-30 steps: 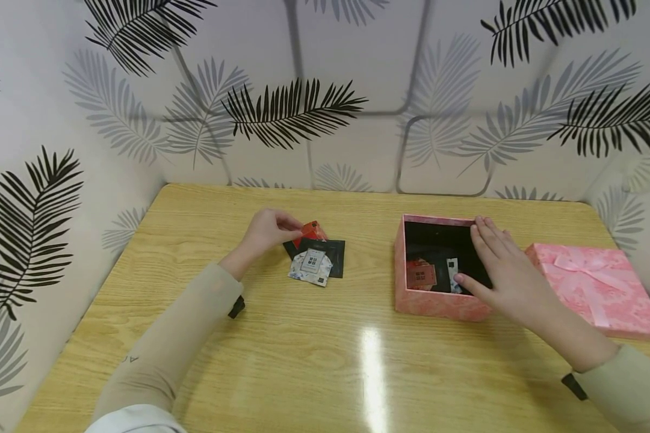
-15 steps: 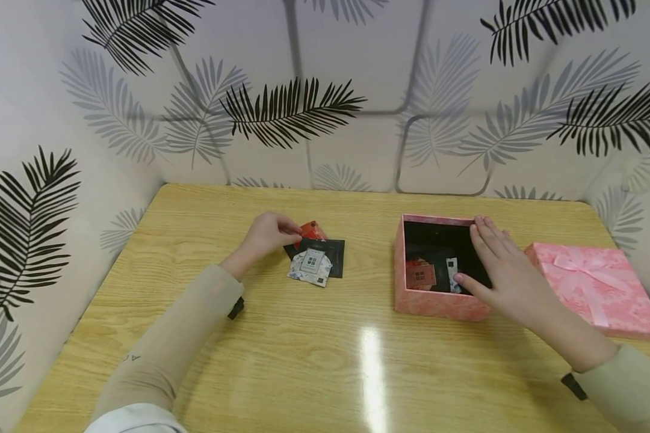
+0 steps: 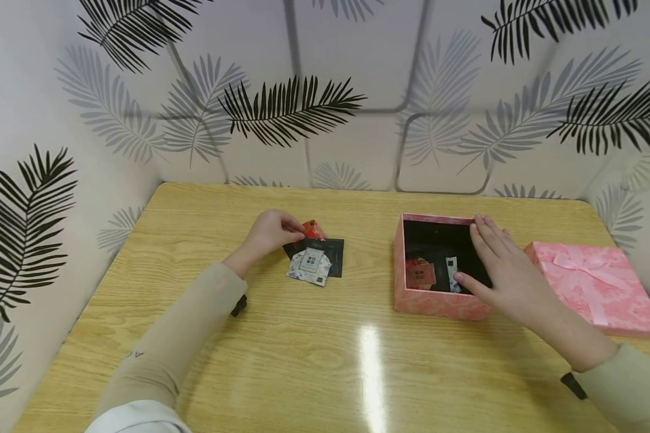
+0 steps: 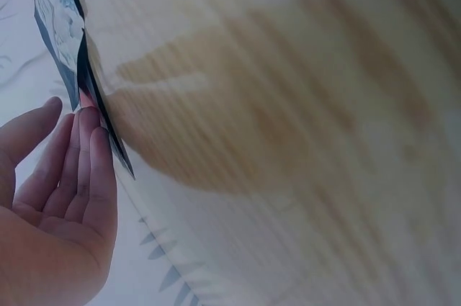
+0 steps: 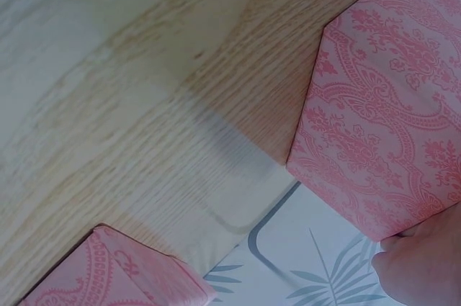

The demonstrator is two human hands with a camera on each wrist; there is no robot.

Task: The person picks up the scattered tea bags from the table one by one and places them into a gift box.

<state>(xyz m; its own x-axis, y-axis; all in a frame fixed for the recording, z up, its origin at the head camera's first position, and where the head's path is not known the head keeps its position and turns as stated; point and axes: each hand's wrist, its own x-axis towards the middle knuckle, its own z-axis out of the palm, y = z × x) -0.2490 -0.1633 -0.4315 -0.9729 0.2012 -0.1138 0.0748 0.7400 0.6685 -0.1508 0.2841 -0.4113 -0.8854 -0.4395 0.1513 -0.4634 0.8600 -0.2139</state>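
Table (image 3: 281, 367): kinda shiny wood
Wall (image 3: 352, 147): leaf print
Left hand (image 3: 267, 233): thumb apart, at sachets (image 3: 310, 263)
Right hand (image 3: 506, 279): spread on box (image 3: 441, 305)

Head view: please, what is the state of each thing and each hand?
Box: open, packets inside.
Lid: off, lying to the box's right, ribbon side up.
Pile: overlapping on the table; sealed or not, I cannot tell.
Left hand: fingertips at the pile.
Right hand: at the box's right rim, thumb spread.
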